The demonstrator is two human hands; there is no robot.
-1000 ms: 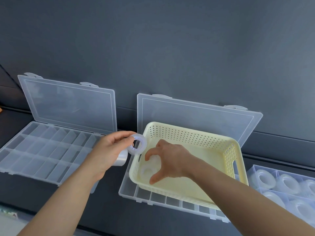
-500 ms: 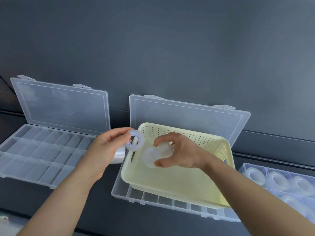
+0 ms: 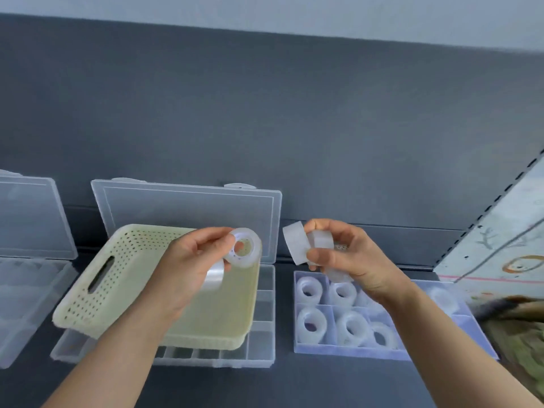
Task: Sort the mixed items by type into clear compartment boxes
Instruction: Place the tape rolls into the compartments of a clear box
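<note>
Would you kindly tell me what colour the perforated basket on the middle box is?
The perforated plastic basket is pale yellow, clearest in the head view.

A scribbled pale board (image 3: pixel 497 248) meets the grey wall (image 3: pixel 294 113).

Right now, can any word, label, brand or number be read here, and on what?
None can be read.
The tape rolls, yellow basket and clear boxes show no print.
The pale panel at far right bears dark scribbles and a brown ring, too blurred to read.
</note>
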